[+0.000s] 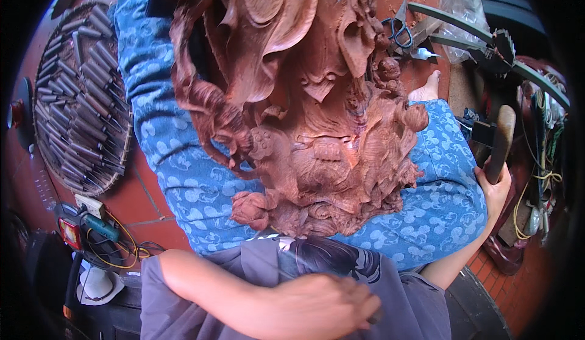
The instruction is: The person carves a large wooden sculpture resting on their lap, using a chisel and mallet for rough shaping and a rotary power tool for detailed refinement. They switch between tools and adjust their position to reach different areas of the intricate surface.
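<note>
A large reddish-brown wood carving (323, 157), with deep folds, figures and a flower bud, lies across my lap over blue patterned trousers (177, 181). My left hand (326, 306) is closed in front of my grey shirt, blurred by motion, around a carving chisel (298, 258). Its thin shaft slants up toward the carving's near edge, and its dark handle end shows beyond the fingers. Out to the right, apart from the carving, my right hand (496, 184) grips a smooth brown wooden club (503, 130). Whether the dark block beside it belongs to it, I cannot tell.
A round woven tray (122, 178) full of chisels stands on the red tiled floor at left. Nearer are cables and a power strip (90, 206). Scissors (399, 32), a small white bottle (422, 53), a metal clamp-like frame (454, 20) and tangled cords (542, 175) lie at right.
</note>
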The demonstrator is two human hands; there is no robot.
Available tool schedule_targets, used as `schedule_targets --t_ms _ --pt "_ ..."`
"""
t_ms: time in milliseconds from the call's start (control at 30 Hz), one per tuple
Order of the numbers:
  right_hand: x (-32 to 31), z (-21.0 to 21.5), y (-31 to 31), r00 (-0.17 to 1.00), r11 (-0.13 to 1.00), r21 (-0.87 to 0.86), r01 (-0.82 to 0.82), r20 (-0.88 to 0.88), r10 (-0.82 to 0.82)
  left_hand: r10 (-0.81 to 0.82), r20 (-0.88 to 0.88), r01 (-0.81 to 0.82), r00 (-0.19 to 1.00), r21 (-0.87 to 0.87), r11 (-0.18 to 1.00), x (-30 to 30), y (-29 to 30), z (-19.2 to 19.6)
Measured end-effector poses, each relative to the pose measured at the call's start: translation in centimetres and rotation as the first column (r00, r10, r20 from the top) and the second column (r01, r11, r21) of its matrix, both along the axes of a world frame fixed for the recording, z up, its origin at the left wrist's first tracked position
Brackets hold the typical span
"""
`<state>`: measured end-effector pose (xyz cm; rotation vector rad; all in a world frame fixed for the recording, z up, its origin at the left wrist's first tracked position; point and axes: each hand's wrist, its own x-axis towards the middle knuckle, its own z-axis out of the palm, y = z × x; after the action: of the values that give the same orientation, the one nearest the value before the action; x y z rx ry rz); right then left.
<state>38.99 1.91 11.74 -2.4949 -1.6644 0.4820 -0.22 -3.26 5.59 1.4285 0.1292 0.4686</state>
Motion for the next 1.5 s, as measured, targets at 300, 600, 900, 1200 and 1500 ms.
schedule_targets --t_ms 300,600,900,1200,1500 --pt "1.7 0.2 0.1 0.996 0.993 -0.101 -0.056 0.061 0.062 0.799 -0.511 -0.794 0.317 0.318 0.518 -14.8 -0.9 -4.3" --pt "0.9 0.5 0.6 0.997 0.997 -0.052 -0.053 0.055 0.056 0.577 -0.754 -0.896 -0.314 0.437 0.083 -27.9 -6.4 -16.5" --pt "0.5 1.2 0.5 0.996 0.998 -0.055 -0.030 0.077 0.034 0.556 -0.785 -0.912 -0.275 0.396 0.107 -30.4 -8.6 -22.9" --pt "1.4 0.6 1.5 0.988 0.989 -0.069 -0.128 -0.095 0.122 0.584 -0.679 -0.776 -0.445 0.617 0.127 -34.2 -9.8 -24.9" --pt "11.2 -0.1 0.5 0.987 0.978 -0.145 -0.152 -0.073 0.143 0.596 -0.545 -0.605 -0.590 0.787 0.122 -29.0 -0.6 -18.8"
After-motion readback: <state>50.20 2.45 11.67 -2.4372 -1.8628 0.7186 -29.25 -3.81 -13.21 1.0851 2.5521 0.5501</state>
